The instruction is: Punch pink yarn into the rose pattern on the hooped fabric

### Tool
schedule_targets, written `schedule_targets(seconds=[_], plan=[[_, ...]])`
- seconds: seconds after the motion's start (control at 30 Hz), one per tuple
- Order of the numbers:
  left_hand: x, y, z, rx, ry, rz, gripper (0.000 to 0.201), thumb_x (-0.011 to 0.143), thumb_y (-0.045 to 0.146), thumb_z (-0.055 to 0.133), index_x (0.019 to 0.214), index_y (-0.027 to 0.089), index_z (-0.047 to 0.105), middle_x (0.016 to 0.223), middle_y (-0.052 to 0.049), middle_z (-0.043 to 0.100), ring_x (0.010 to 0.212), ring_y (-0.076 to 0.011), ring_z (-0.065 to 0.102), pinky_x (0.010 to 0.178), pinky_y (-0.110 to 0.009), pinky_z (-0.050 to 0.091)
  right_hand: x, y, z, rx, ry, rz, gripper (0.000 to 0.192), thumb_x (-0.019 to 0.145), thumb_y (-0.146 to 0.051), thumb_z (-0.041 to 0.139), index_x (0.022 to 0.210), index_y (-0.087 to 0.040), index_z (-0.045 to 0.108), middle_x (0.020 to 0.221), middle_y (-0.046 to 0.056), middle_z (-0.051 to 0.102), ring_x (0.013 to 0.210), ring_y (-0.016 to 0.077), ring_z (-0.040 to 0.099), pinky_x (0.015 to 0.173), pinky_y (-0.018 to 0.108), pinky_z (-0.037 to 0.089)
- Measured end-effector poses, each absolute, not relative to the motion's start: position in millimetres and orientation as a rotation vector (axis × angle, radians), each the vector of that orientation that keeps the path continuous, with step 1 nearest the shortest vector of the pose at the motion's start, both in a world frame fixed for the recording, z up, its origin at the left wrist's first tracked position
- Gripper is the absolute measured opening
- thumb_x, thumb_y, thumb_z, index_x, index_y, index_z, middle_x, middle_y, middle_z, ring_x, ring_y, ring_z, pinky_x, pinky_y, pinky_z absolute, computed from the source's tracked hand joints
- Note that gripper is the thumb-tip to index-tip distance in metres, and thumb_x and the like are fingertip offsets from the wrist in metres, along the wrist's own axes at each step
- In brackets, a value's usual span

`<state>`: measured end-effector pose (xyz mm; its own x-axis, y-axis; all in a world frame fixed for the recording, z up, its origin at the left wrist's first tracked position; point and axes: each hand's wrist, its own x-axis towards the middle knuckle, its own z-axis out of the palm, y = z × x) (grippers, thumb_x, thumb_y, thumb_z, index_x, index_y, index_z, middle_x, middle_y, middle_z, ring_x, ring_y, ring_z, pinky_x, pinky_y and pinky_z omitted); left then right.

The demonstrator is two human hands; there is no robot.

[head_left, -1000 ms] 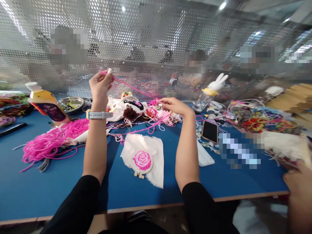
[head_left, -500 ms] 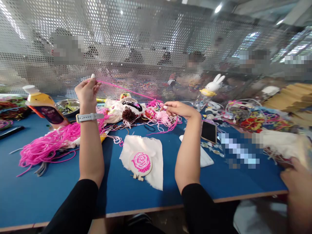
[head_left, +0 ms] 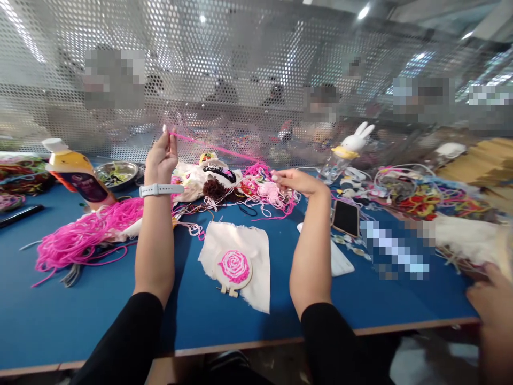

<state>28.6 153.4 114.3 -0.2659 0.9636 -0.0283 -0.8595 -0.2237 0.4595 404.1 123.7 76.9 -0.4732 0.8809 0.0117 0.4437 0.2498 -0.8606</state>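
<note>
My left hand (head_left: pixel 162 158) is raised above the blue table (head_left: pixel 80 315) and pinches one end of a pink yarn strand (head_left: pixel 212 146). The strand runs taut to my right hand (head_left: pixel 294 181), which pinches its other end over a tangle of pink and white yarn (head_left: pixel 266 192). A white watch band sits on my left wrist. Between my forearms lies a white cloth (head_left: pixel 244 251) in a small wooden hoop, with a pink embroidered rose (head_left: pixel 234 266) on it.
A heap of bright pink yarn (head_left: pixel 84 235) lies at left beside a yellow bottle (head_left: pixel 76 171) and a metal dish (head_left: pixel 116 172). A phone (head_left: pixel 345 216), a rabbit figure (head_left: pixel 355 141) and mixed threads lie at right. Another person's hand (head_left: pixel 495 299) rests at the right edge. A perforated metal screen stands behind.
My left hand dropped from its higher position, swung left, then came back right, keeping the strand pinched. My right hand stayed over the tangle, shifting slightly right.
</note>
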Motion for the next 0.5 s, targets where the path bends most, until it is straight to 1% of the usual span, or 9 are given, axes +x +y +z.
schedule_targets(seconds=[0.1,0.17,0.27,0.33,0.4,0.43,0.5], plan=[[35.0,151.8,114.5,0.295,0.421,1.742,0.022,0.099,0.009,0.045,0.110,0.016,0.063,0.078,-0.001,0.070,0.088,-0.0057,0.068,0.067,-0.008,0.055,403.0,128.6,72.7,-1.092,-1.865,1.063,0.061,0.065,-0.076,0.068,0.061,-0.017,0.050,0.057,-0.003,0.046,0.052,0.0071,0.040,0.052,0.023,0.032],[36.5,154.3,112.0,0.318,0.426,1.744,0.024,0.097,0.007,0.046,0.114,0.015,0.061,0.077,-0.001,0.070,0.088,-0.0048,0.068,0.071,-0.007,0.055,402.0,128.2,72.5,-1.119,-1.871,1.134,0.060,0.065,-0.074,0.069,0.062,-0.017,0.054,0.059,0.000,0.052,0.054,0.0088,0.046,0.053,0.024,0.036],[35.1,161.7,105.4,0.404,0.552,1.772,0.022,0.095,0.004,0.048,0.105,0.015,0.064,0.083,-0.002,0.073,0.096,-0.0034,0.067,0.076,-0.005,0.053,404.7,124.4,73.4,-1.207,-1.908,1.264,0.050,0.068,-0.064,0.074,0.074,-0.016,0.062,0.068,0.003,0.062,0.060,0.0125,0.056,0.058,0.025,0.044],[32.9,166.8,100.3,0.470,0.650,1.780,0.020,0.094,0.005,0.049,0.095,0.017,0.065,0.091,-0.002,0.074,0.102,-0.0045,0.067,0.078,-0.007,0.053,410.6,122.8,72.4,-1.199,-1.849,1.237,0.043,0.072,-0.055,0.075,0.087,-0.017,0.063,0.070,0.003,0.063,0.063,0.0133,0.060,0.061,0.026,0.048],[31.5,170.0,95.8,0.596,0.744,1.788,0.018,0.093,0.009,0.052,0.088,0.019,0.066,0.100,-0.001,0.074,0.106,-0.0069,0.066,0.079,-0.011,0.054,419.2,124.3,69.1,-1.183,-1.783,1.170,0.035,0.077,-0.046,0.072,0.094,-0.017,0.061,0.073,0.002,0.064,0.063,0.0125,0.061,0.061,0.026,0.049],[31.7,170.5,94.2,0.689,0.792,1.788,0.016,0.093,0.013,0.054,0.087,0.021,0.066,0.103,-0.001,0.074,0.108,-0.0083,0.066,0.080,-0.013,0.055,424.0,126.7,66.5,-1.200,-1.783,1.145,0.030,0.080,-0.042,0.070,0.093,-0.017,0.060,0.075,0.003,0.064,0.063,0.0123,0.061,0.060,0.025,0.049],[35.2,168.8,92.7,0.904,0.886,1.769,0.011,0.091,0.020,0.058,0.087,0.025,0.068,0.106,0.001,0.074,0.107,-0.0105,0.067,0.080,-0.016,0.055,432.0,134.7,60.0,-1.276,-1.922,1.058,0.020,0.083,-0.036,0.067,0.081,-0.018,0.058,0.072,0.005,0.064,0.060,0.0129,0.059,0.055,0.026,0.046]])
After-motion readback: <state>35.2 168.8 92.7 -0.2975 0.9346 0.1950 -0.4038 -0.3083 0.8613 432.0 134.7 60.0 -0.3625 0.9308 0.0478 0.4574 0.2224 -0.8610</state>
